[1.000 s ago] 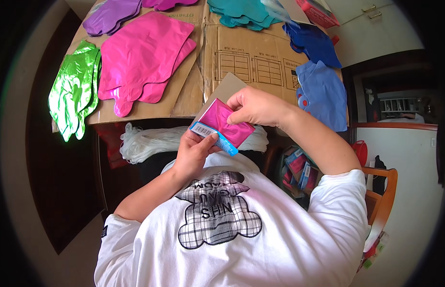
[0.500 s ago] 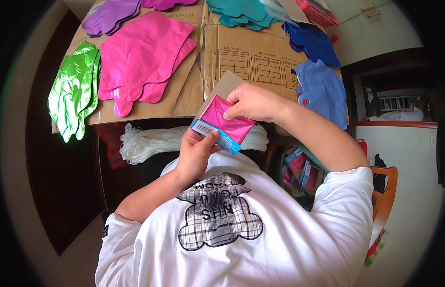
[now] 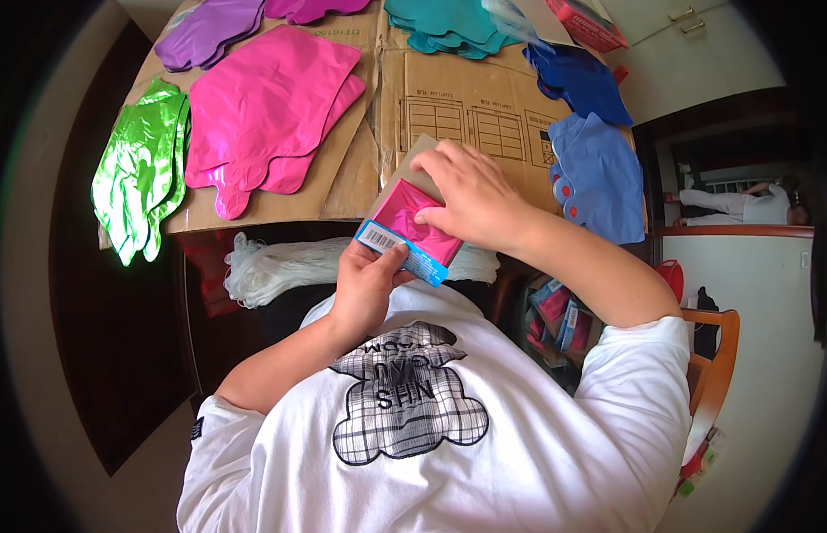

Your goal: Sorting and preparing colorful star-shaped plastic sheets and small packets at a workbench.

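In front of my chest, a packaging card point(image 3: 417, 164) with a brown inner face and a blue printed strip point(image 3: 413, 255) along its lower edge carries a folded pink foil balloon point(image 3: 403, 211). My left hand point(image 3: 369, 275) pinches the blue strip, thumb on its front and fingers behind. Over the card's right side spreads my right hand point(image 3: 476, 191), its thumb resting on the pink foil. Its fingers are apart, with the tips by the card's upper edge.
Flat cardboard point(image 3: 440, 84) covers the table. On it lie pink foil balloons point(image 3: 267, 107), green ones point(image 3: 140, 169), teal ones point(image 3: 449, 22) and blue ones point(image 3: 600, 173). White string point(image 3: 280, 265) hangs below the edge. Several packs point(image 3: 556, 311) fill a bag beside a wooden chair point(image 3: 720, 355).
My right hand has loosened its pinch on the pink foil and spread its fingers toward the card's upper edge. The foil now lies flatter against the card. My left hand keeps its hold.
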`<move>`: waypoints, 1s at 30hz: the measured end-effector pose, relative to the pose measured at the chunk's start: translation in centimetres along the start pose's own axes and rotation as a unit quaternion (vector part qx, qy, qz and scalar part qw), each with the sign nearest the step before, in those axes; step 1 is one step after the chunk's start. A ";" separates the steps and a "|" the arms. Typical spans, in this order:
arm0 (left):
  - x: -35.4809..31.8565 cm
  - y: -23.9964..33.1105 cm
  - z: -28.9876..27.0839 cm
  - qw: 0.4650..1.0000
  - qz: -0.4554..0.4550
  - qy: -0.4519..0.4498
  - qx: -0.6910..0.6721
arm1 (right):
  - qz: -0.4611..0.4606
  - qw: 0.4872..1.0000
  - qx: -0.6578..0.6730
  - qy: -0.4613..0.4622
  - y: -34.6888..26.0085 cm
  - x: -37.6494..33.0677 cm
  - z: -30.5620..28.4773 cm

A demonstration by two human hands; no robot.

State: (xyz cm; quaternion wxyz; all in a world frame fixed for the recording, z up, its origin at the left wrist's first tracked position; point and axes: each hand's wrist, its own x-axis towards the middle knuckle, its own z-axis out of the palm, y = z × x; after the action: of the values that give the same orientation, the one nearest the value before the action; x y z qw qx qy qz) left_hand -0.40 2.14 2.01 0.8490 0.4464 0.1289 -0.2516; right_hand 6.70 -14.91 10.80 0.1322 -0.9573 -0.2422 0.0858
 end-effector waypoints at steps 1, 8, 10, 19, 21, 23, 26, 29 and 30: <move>0.0 -0.1 0.1 1.000 0.001 0.006 0.004 | -0.048 0.997 -0.028 0.054 0.2 -0.5 0.6; 0.4 -0.3 -0.2 1.000 0.015 0.002 -0.017 | -0.225 0.972 -0.069 0.011 0.7 -1.0 4.2; 0.7 -0.4 -0.4 1.000 0.012 0.001 -0.020 | -0.235 0.969 -0.072 0.007 1.5 -0.6 5.1; -0.2 1.2 -0.5 0.995 -0.064 -0.026 -0.067 | -0.253 0.965 -0.050 0.034 1.5 -0.4 5.6; 0.0 1.2 -0.2 0.994 -0.075 -0.031 -0.067 | -0.254 0.966 -0.045 0.026 1.9 -0.6 5.6; 0.5 0.4 -0.3 0.995 -0.072 -0.023 -0.067 | -0.244 0.969 -0.033 0.028 2.3 -1.2 6.0; 0.4 0.4 0.3 0.996 -0.058 -0.027 -0.069 | -0.244 0.969 -0.016 0.017 2.6 -1.4 6.1; 0.4 0.4 -0.1 0.997 -0.048 -0.020 -0.056 | -0.245 0.969 -0.006 -0.008 2.3 -0.8 5.5; 0.5 0.3 -0.2 0.997 -0.046 -0.021 -0.057 | -0.245 0.969 -0.004 -0.020 2.4 -0.9 5.0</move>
State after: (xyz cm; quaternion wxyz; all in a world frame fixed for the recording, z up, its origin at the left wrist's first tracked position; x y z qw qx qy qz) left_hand 0.20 2.27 1.92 0.8631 0.3857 0.1458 -0.2917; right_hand 5.77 -16.30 5.41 0.1408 -0.8674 -0.4724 0.0688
